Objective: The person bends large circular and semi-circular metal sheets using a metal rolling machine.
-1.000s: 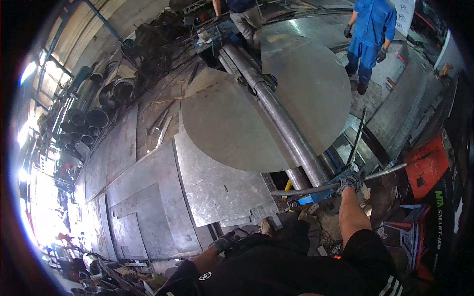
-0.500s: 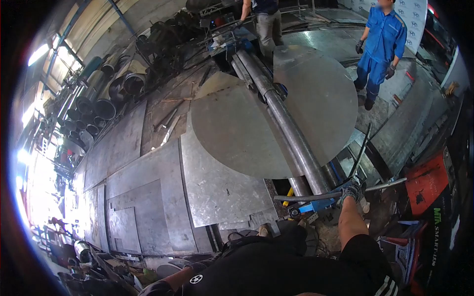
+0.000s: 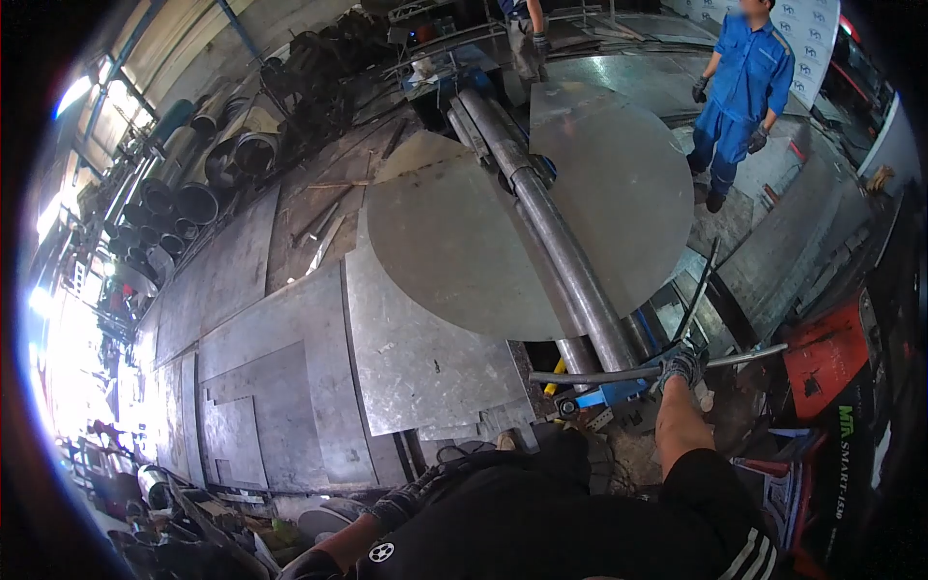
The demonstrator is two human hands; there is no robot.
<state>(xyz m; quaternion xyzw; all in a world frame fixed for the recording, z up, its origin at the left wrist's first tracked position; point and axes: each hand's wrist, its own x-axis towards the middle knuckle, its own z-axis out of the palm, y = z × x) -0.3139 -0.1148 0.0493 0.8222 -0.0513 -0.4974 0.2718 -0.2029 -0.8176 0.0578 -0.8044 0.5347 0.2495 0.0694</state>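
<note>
My right hand (image 3: 684,365), in a grey work glove, is wrapped around a curved metal bar (image 3: 744,358) at the near end of a machine. Beside that hand the bar crosses a blue metal part (image 3: 614,393). Two long steel rollers (image 3: 570,253) run away from there, side by side. A large round steel sheet (image 3: 454,242) spreads out on both sides of the rollers. My left hand (image 3: 394,507), also gloved, hangs low by my black clothing; its fingers are hard to make out.
Flat metal sheets (image 3: 333,387) cover the floor at left, with stacked pipes (image 3: 179,198) behind. A person in blue (image 3: 746,82) stands at right; another person (image 3: 527,39) is by the machine's far end. A red and black machine (image 3: 826,362) is close at my right.
My view has shifted slightly, and my left glove shows more clearly by my body. My right hand stays on the bar. The far person's arm has moved away from the machine's end.
</note>
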